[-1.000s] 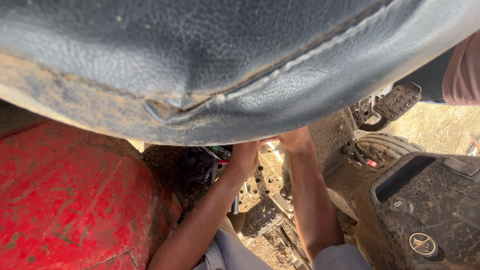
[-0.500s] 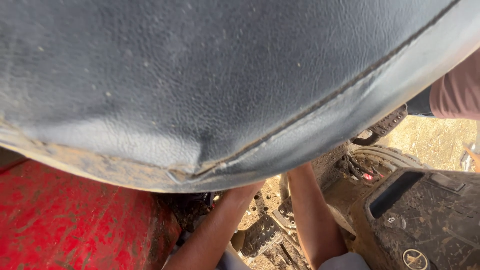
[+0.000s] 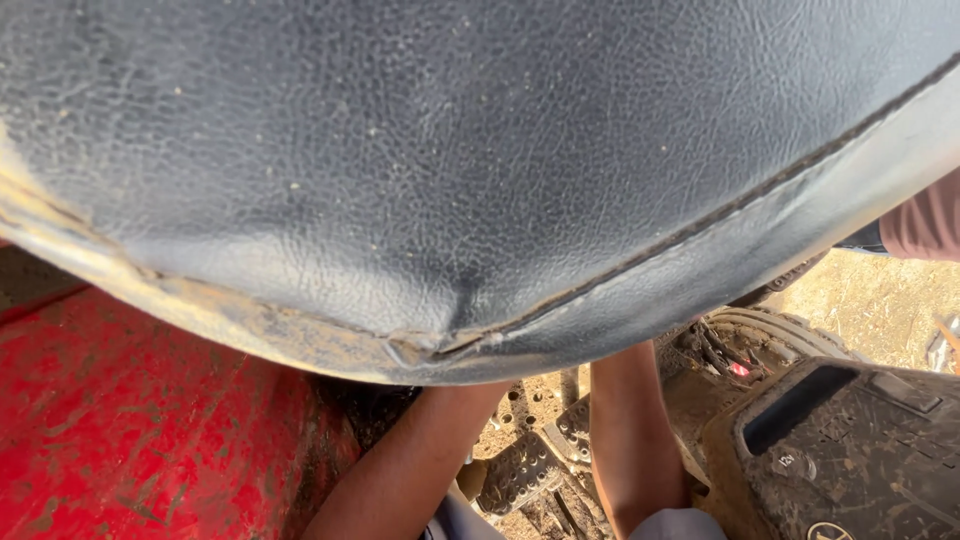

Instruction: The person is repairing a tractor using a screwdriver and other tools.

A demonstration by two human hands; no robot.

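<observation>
A black vinyl seat (image 3: pixel 450 170) fills the upper and middle frame, and it hides both your hands. Only the forearms show, at lower centre: left forearm (image 3: pixel 410 470) and right forearm (image 3: pixel 630 440), both running up under the seat's muddy seamed edge. No telling whether either hand is open or closed, or what it grips; left hand and right hand are out of sight.

Whatever you're working on sits under that seat, above the muddy metal footpeg (image 3: pixel 520 475) and perforated footrest plate (image 3: pixel 535 400) at bottom centre. Red fender (image 3: pixel 150 440) is lower left, black plastic panel (image 3: pixel 860 450) lower right, wiring with a red bit (image 3: pixel 725 355) right of your right forearm.

My read: you're working blind, so go by feel, move slowly, keep wrists clear of the wiring, and tilt your head lower so the seat edge stops blocking the view.
</observation>
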